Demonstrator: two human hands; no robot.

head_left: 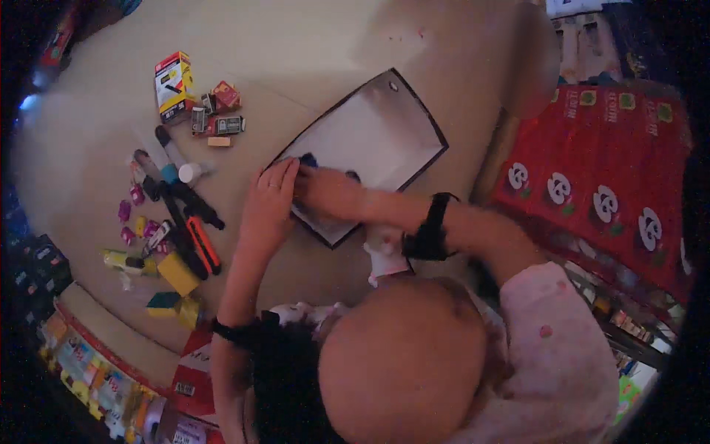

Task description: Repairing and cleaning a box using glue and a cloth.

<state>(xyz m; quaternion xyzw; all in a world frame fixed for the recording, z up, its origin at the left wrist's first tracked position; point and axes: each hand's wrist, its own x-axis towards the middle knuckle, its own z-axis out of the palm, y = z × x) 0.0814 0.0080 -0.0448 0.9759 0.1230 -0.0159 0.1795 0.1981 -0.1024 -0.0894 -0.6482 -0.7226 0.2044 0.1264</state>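
Along the left side of the frame, small stationery lies scattered on the beige table (pixel 310 44): a yellow and red box (pixel 174 85) at the upper left with a few little packets beside it, a row of dark markers (pixel 181 196) running down the middle left, an orange-handled cutter (pixel 203 244) just beside them, some small pink pieces (pixel 137 214) further left, and yellow blocks (pixel 177 274) lower down.

Toward the centre, the left hand (pixel 268 211) lies palm down with its fingers held together, the fingertips resting on the near left corner of a white board with a dark border (pixel 377 137). A ring shows on one finger, and a dark band sits on that wrist at the lower left. The board lies flat and askew in the upper centre of the frame.

Right beside it, touching the left hand, the right hand (pixel 329 192) presses on the same corner of the board; its fingers curl over something small and dark there, though what it pinches is too blurred to tell. A black wrist strap (pixel 431 229) wraps that forearm.

At the right of the frame stands a red carton with panda faces (pixel 599 177).
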